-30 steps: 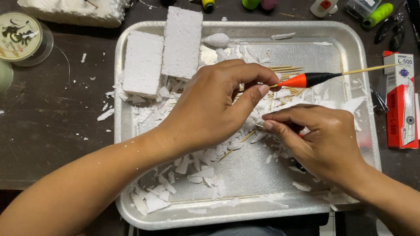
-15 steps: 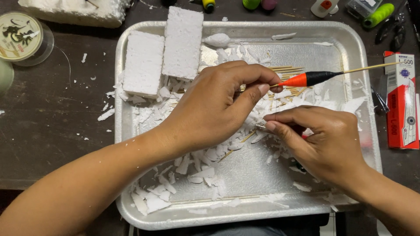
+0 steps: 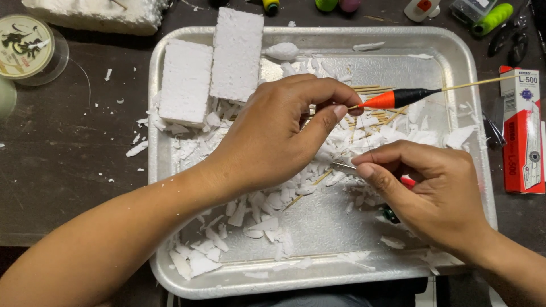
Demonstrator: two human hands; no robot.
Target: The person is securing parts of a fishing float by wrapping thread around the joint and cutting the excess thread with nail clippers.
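Observation:
My left hand (image 3: pixel 278 133) pinches the near end of a fishing float (image 3: pixel 401 98), an orange and black body on a thin wooden stick that points right over the tray. My right hand (image 3: pixel 432 190) is below it, thumb and forefinger closed on a small metal tool (image 3: pixel 343 166) whose tip pokes out to the left. A fine line runs between float and right hand. Both hands hover over a silver metal tray (image 3: pixel 478 113) strewn with white foam shavings (image 3: pixel 250 213) and thin wooden sticks.
Two white foam blocks (image 3: pixel 187 79) (image 3: pixel 238 54) lie in the tray's upper left, a larger foam slab (image 3: pixel 94 14) beyond. A line spool (image 3: pixel 24 46) sits at left. A red box (image 3: pixel 520 131), pliers (image 3: pixel 515 40) and a green-handled tool (image 3: pixel 492 18) lie at right.
Almost nothing has moved. My left hand still holds the float; my right fingers have shifted slightly at the tool below it.

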